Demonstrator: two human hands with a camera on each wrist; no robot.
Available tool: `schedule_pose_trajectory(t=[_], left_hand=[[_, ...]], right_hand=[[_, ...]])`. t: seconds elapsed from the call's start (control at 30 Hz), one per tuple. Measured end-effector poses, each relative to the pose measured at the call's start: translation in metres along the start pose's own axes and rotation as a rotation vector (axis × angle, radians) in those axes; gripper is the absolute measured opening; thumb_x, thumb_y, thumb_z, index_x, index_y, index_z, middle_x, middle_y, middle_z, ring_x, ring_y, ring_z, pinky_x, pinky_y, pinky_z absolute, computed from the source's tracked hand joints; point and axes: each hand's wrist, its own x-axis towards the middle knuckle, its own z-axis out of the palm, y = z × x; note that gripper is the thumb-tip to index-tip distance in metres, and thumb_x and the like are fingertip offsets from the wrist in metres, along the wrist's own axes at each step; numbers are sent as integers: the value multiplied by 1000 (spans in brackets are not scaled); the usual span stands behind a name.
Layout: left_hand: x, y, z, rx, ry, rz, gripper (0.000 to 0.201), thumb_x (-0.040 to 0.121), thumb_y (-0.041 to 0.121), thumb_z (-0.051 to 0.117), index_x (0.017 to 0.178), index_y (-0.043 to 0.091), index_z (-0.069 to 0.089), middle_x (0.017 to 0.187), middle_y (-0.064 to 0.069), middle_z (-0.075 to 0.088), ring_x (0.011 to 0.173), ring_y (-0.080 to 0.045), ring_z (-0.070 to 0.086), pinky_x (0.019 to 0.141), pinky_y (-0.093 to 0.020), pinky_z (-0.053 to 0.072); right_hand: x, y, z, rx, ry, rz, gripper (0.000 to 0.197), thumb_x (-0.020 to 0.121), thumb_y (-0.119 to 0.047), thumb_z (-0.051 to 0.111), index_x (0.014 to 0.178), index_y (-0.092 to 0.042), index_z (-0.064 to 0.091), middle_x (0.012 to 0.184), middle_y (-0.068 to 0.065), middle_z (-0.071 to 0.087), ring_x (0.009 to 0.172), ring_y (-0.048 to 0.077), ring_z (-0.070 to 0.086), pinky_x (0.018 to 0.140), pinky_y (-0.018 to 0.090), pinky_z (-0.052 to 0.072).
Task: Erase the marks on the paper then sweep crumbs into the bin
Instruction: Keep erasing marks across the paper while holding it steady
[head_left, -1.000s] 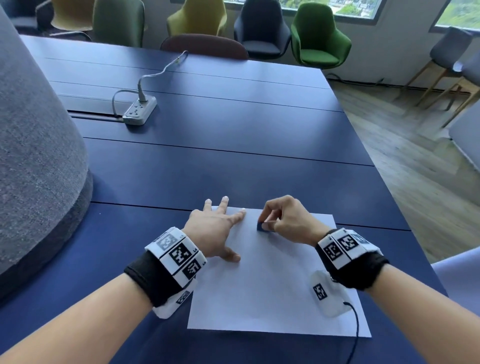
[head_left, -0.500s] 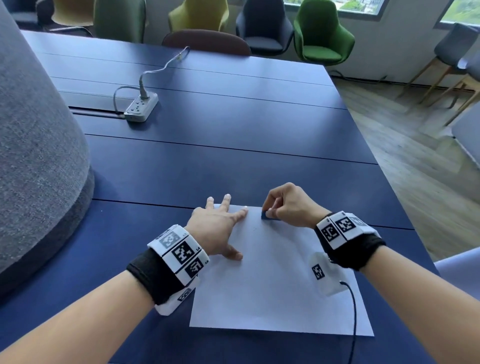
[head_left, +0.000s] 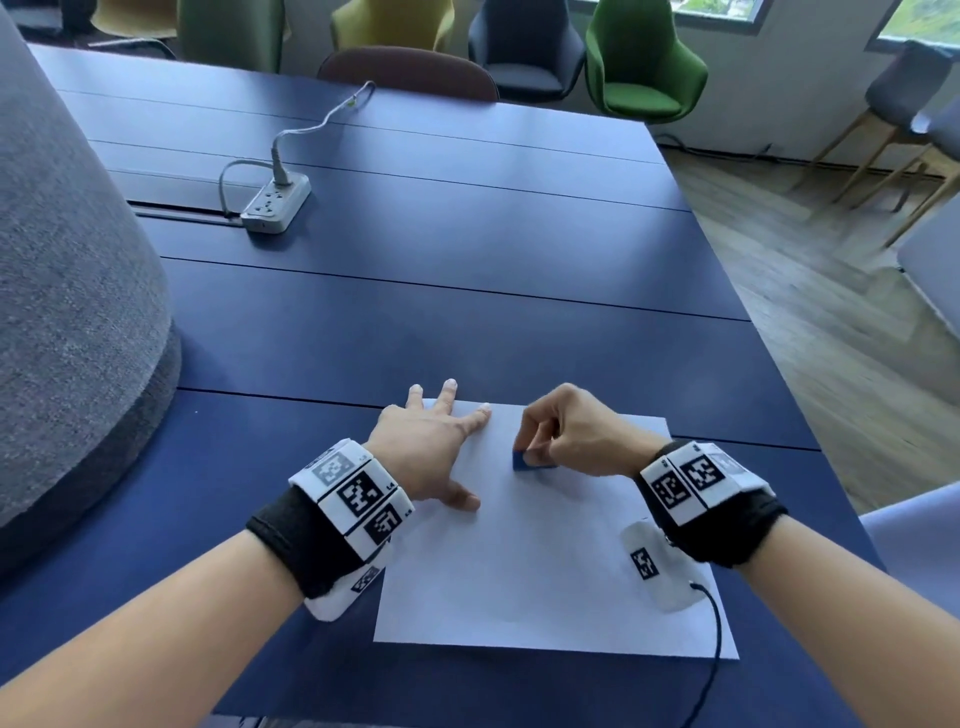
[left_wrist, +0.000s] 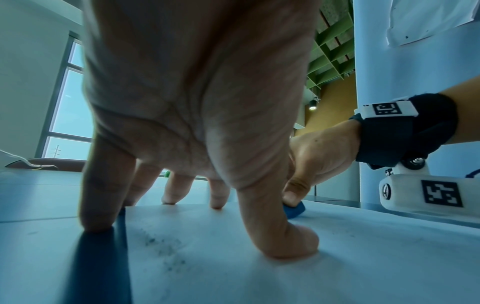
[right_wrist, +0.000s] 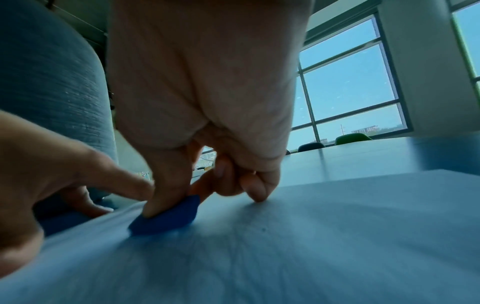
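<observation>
A white sheet of paper (head_left: 545, 561) lies on the dark blue table (head_left: 467, 312) in front of me. My left hand (head_left: 434, 452) lies flat on the sheet's upper left corner with its fingers spread, pressing it down. My right hand (head_left: 566, 436) pinches a small blue eraser (head_left: 524, 461) and holds it against the paper near the top middle. In the right wrist view the eraser (right_wrist: 168, 216) is pressed flat under the thumb. Dark eraser crumbs (left_wrist: 166, 253) lie scattered on the paper under my left palm. No bin shows in any view.
A large grey fabric-covered shape (head_left: 67, 312) stands on the table at the left. A white power strip (head_left: 275, 202) with its cable lies further back. Chairs (head_left: 644, 67) line the far edge. The table's right edge drops to a wooden floor (head_left: 831, 312).
My right hand moved the eraser up the sheet and then back down toward me. The left hand has stayed pressed on the paper.
</observation>
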Motion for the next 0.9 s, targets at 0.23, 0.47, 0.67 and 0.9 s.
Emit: schedule_pose_trajectory(t=[0.23, 0.47, 0.67, 0.9], left_hand=[[-1, -1, 1, 0, -1, 1, 106, 76, 67, 67, 153, 43, -2, 163, -6, -12, 148, -39, 0, 106, -46, 31], [0, 1, -2, 21, -14, -4, 108, 75, 67, 67, 153, 42, -5, 163, -6, -12, 148, -39, 1, 105, -44, 32], [0, 1, -3, 16, -27, -8, 108, 76, 66, 67, 153, 42, -6, 163, -6, -14, 148, -39, 0, 106, -45, 31], [1, 0, -1, 13, -18, -1, 107, 76, 66, 67, 152, 43, -5, 163, -6, -13, 148, -40, 0, 106, -46, 31]], right_hand=[[1, 5, 0, 84, 193, 6, 15, 79, 0, 68, 75, -14, 73, 64, -2, 67, 47, -4, 53, 47, 9, 39], [6, 5, -7, 71, 223, 65, 12, 77, -2, 67, 77, -12, 75, 64, -3, 67, 55, 2, 58, 54, 13, 44], [2, 1, -1, 45, 104, 45, 14, 77, -2, 67, 77, -14, 74, 62, -5, 65, 51, 0, 55, 49, 9, 42], [5, 1, 7, 100, 244, 27, 9, 80, -4, 68, 78, -12, 72, 67, 0, 67, 51, -2, 55, 49, 10, 40]])
